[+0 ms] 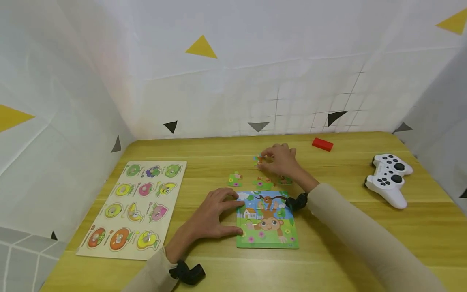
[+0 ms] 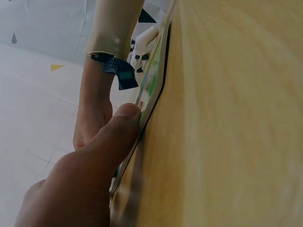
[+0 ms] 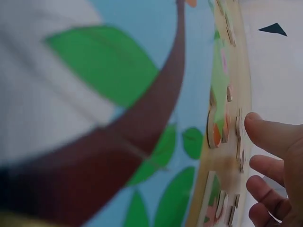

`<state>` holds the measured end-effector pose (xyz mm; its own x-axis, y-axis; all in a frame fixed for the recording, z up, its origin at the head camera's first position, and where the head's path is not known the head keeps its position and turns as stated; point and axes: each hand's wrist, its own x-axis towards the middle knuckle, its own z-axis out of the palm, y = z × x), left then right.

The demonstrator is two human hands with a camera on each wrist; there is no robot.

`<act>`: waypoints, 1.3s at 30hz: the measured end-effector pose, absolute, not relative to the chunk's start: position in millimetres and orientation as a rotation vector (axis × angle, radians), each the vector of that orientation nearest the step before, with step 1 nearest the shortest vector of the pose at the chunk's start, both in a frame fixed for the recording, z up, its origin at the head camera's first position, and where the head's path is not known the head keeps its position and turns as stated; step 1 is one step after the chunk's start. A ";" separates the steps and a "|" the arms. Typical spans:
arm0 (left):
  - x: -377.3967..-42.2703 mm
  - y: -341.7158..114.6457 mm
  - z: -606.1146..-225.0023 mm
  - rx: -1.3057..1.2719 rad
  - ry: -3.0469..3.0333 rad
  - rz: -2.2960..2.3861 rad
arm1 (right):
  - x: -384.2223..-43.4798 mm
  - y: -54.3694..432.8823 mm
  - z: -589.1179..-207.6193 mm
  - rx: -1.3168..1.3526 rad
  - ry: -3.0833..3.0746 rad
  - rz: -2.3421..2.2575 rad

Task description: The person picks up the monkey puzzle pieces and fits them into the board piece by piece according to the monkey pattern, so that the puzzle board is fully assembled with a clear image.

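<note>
Head view, left to right: the left hand, fingers spread wide, thumb touching the monkey puzzle board on the desk; beyond it, at least four loose pieces, so assembly looks unfinished; the right hand, thumb and forefinger narrowly parted at one piece, grip unclear.

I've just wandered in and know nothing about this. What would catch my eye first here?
Probably the bright monkey puzzle near the middle of the wooden table, with the left hand at its left edge and the right hand pinching a loose piece beyond it. Next, perhaps, the pale fruit board on the left and the white game controller on the right.
</note>
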<state>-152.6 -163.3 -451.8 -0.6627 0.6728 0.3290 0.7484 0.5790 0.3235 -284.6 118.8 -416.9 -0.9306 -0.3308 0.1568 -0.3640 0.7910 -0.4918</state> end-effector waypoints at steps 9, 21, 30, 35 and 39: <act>-154.4 -164.3 -454.1 -1.199 -2.631 -0.638 | -287.8 112.9 -415.8 0.521 -2.959 0.768; -154.1 -163.8 -452.7 -1.195 -2.642 -0.640 | -288.0 108.2 -412.8 0.473 -2.997 0.770; -154.2 -163.3 -451.4 -1.198 -2.639 -0.640 | -289.5 108.6 -412.2 0.464 -3.023 0.785; -154.3 -163.4 -451.4 -1.195 -2.642 -0.640 | -291.8 109.3 -410.4 0.468 -3.052 0.812; -154.1 -163.3 -451.9 -1.193 -2.644 -0.641 | -293.8 108.9 -411.0 0.452 -3.065 0.787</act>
<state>-154.1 -163.3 -451.9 -0.6654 0.6727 0.3236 0.7462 0.5876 0.3130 -293.8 108.9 -411.0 -0.9586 -0.2843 0.0168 -0.2573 0.8391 -0.4793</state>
